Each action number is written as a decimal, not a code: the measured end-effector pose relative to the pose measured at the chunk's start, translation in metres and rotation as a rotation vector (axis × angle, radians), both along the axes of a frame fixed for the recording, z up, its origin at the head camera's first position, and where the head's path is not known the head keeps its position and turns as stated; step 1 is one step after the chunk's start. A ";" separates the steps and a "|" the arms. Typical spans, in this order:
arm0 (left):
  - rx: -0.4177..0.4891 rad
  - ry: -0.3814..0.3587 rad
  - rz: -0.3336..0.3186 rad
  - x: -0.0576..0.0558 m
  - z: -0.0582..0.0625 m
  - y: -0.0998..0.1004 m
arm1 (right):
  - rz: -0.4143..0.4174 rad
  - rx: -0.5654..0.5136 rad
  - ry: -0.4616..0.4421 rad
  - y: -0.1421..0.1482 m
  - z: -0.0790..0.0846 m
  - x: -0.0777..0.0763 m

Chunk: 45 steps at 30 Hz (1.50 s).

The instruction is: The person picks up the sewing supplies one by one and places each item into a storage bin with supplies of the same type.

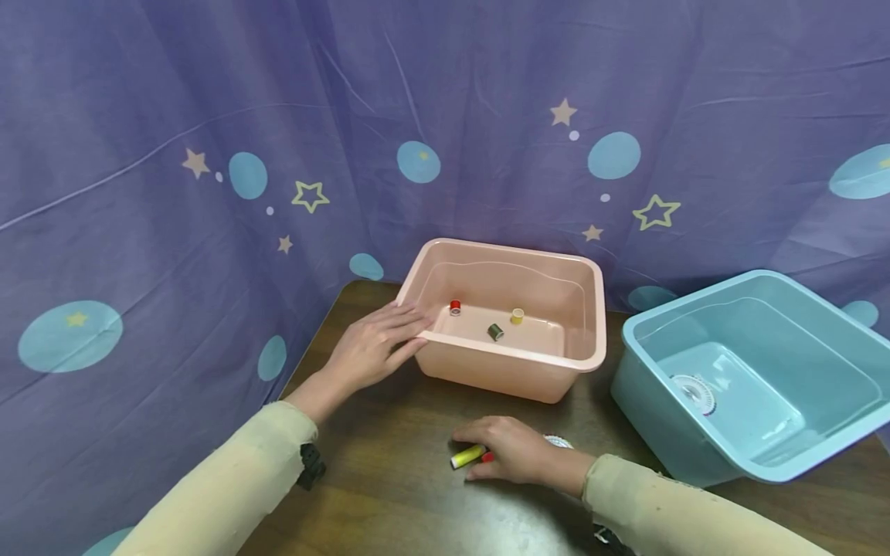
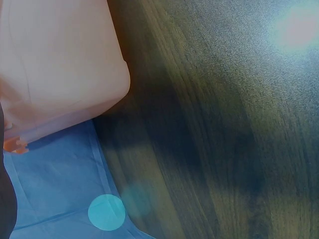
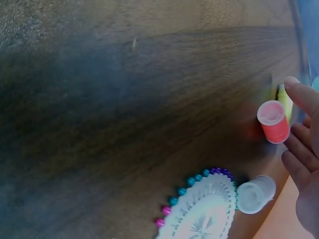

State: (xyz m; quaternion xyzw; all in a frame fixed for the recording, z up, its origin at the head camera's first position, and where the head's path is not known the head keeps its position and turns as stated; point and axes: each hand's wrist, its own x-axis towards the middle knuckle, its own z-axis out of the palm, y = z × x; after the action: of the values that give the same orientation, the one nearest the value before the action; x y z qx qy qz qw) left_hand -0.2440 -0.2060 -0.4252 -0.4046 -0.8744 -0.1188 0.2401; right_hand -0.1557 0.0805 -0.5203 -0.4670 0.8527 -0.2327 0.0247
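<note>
Table (image 1: 375, 494): two hands (image 1: 378, 344) (image 1: 518, 452), two tubs (image 1: 487, 374) (image 1: 664, 421)

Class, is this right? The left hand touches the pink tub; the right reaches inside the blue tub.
The right hand isn't inside the blue tub: the head view shows it over the table, by a yellow spool. The left hand does touch the pink tub.

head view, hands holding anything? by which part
The left hand rests straight-fingered on the near-left rim of the pink tub. The right hand is at the yellow spool and red spool; any hold cannot be told.
</note>
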 end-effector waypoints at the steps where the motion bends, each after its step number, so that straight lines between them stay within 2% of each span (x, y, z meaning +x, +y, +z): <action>1: 0.000 0.000 -0.001 0.000 0.000 0.000 | -0.004 -0.004 -0.003 0.000 -0.001 0.000; 5: 0.000 0.003 -0.001 0.000 0.001 0.000 | -0.011 -0.018 -0.014 0.000 -0.005 -0.001; 14: 0.001 -0.003 0.002 0.000 0.001 0.001 | -0.004 -0.073 0.021 -0.002 -0.015 -0.003; 22: 0.001 0.005 0.005 0.000 0.000 0.002 | 0.005 -0.159 0.039 -0.002 -0.023 -0.003; 29: 0.005 0.012 0.011 0.000 0.000 0.003 | -0.001 -0.218 0.006 -0.004 -0.025 -0.004; 35: 0.011 0.030 0.000 0.000 0.000 0.003 | -0.035 -0.292 -0.068 -0.005 -0.020 -0.004; 45: 0.011 0.028 -0.003 0.000 -0.001 0.001 | -0.084 -0.356 -0.160 -0.008 0.004 -0.003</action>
State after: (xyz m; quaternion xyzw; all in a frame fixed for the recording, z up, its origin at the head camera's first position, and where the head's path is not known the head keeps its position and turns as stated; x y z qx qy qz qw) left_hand -0.2437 -0.2054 -0.4266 -0.4065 -0.8696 -0.1183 0.2541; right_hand -0.1586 0.0724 -0.5162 -0.4081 0.8122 -0.4169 -0.0004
